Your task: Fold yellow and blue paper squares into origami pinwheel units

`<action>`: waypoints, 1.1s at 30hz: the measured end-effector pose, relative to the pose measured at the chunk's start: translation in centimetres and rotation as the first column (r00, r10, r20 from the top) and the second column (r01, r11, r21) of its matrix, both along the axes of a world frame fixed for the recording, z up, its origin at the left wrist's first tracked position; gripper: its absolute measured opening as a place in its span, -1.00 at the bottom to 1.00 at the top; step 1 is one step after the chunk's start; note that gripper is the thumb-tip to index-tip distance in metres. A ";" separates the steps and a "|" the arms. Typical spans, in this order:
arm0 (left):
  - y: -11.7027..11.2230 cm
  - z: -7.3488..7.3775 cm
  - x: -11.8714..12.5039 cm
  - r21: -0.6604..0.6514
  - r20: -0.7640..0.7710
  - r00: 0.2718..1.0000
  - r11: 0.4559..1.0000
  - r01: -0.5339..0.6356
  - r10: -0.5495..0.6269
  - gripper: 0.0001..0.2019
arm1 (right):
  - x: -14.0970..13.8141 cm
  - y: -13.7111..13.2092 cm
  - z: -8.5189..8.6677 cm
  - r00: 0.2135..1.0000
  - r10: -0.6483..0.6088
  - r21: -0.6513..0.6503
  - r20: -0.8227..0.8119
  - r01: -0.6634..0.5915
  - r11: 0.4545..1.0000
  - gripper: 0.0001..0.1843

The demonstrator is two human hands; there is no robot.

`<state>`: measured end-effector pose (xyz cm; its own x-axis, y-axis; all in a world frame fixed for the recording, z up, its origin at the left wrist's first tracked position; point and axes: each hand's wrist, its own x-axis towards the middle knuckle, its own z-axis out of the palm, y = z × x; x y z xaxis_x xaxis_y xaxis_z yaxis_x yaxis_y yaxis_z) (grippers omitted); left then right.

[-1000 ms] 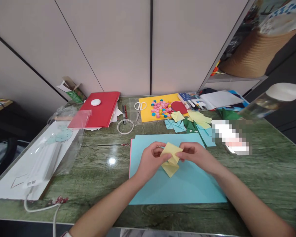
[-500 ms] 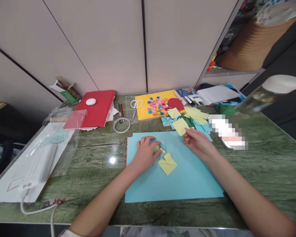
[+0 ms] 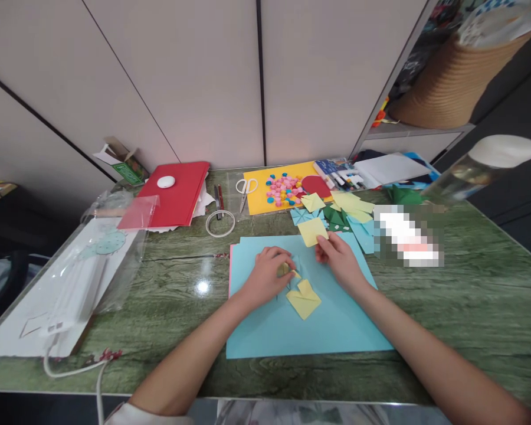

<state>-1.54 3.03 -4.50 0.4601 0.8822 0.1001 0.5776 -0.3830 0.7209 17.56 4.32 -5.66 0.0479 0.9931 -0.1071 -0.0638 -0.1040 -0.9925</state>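
Currently, the right hand (image 3: 343,262) pinches a yellow paper square (image 3: 312,232) over the far side of a blue sheet (image 3: 336,330) near the front edge of the tabletop (image 3: 168,319); left hand (image 3: 268,274) grip undeterminable.

The one view is from a camera worn on the person's head, facing forward and steeply down over a green, wood-grained tabletop (image 3: 163,307) to a pale grey panelled wall (image 3: 194,77). It sits close above the bare forearms (image 3: 194,354), a flat light-blue paper sheet (image 3: 336,333) low of centre.
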 end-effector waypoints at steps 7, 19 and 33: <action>-0.6 1.5 0.0 -0.137 0.219 0.975 0.991 0.004 0.026 -0.95 | -0.7 -0.5 1.0 0.992 0.042 0.113 0.120 -0.055 0.992 -0.76; -1.0 1.8 0.3 -0.329 0.513 0.829 0.943 -0.048 0.221 -0.85 | -1.2 -1.7 2.1 0.980 0.196 0.069 0.022 -0.197 0.978 -0.78; -2.2 3.4 1.2 -0.483 0.637 0.704 0.874 0.046 0.314 -0.68 | -2.3 -3.4 2.9 0.989 0.115 0.037 -0.093 -0.112 0.993 -0.79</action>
